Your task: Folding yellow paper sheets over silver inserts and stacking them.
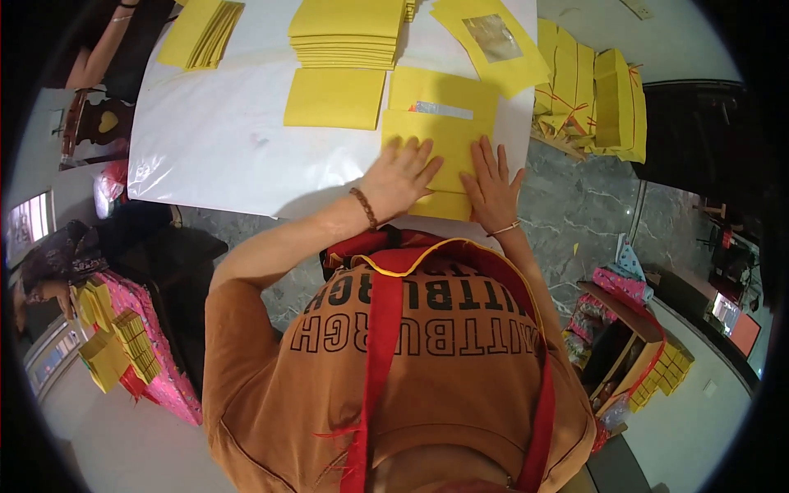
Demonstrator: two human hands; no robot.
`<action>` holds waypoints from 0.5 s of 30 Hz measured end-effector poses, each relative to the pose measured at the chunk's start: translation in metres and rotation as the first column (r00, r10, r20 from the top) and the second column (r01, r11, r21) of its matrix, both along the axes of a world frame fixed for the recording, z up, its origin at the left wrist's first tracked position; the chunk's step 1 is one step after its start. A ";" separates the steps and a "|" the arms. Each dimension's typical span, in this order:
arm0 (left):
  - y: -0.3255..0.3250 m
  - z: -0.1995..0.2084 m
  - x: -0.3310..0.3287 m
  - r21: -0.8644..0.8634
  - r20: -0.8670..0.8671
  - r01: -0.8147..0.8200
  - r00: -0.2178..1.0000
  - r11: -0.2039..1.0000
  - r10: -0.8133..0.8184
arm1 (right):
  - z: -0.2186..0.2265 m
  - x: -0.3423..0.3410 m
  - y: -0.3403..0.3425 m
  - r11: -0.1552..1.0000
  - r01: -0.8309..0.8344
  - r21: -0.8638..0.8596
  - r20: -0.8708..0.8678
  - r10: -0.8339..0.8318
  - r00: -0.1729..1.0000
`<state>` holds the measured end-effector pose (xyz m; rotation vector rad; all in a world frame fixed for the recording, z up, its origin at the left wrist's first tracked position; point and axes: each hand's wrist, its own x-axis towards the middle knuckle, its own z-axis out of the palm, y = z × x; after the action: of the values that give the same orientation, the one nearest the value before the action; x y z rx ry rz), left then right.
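Nearest the viewer are the straps of my red apron (382, 353), over my brown shirt (448, 394). Beyond them, at the table's near edge, lies the yellow paper piece (448, 164), flat between and under my hands. My left hand (401, 177) rests palm down at its left side, fingers straight and parted, gripping nothing; my right hand (494, 185) lies likewise along its right margin, fingers extended and slightly spread. I judge that this two-sided placement holds the paper square and stops it slipping, while its position close to my body lets both arms press without reaching. A pale strip (444, 110) shows across its upper part; its details are too small to tell.

Just left of it is a plain yellow folded piece (333, 99), and behind that a neat stack (343, 41), its edges aligned, probably so that single pieces come away easily. Farther to the left, a fanned bundle (201, 37) sits apart; to the right, a windowed piece (493, 41) lies aslant. The white table cover (246, 140) offers, I suppose, a smooth surface to work on. Past the table's right side stand yellow bags (616, 107) with red ties, seemingly grouped there to spare table space.
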<state>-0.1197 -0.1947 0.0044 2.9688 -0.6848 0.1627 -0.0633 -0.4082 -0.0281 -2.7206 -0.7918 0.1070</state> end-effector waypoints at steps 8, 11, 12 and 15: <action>-0.013 0.013 0.032 0.103 -0.092 -0.015 0.995 0.995 0.025 | 0.006 0.006 -0.004 0.728 0.182 0.662 -0.407 0.144 0.902; 0.028 0.042 0.032 -0.293 0.125 -0.032 0.990 0.956 0.071 | 0.007 0.004 -0.005 0.720 0.180 0.670 -0.386 0.131 0.913; 0.044 0.052 0.029 -0.338 0.197 -0.062 0.971 0.939 0.135 | 0.009 0.003 -0.004 0.719 0.178 0.672 -0.379 0.127 0.916; 0.098 0.049 0.030 -0.224 0.287 -0.101 0.944 0.969 0.165 | 0.012 0.001 -0.002 0.716 0.176 0.675 -0.362 0.115 0.925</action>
<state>-0.0896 -0.0966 0.0531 2.8120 -0.4567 0.6705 -0.0620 -0.4101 -0.0159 -1.8927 -0.5178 0.2613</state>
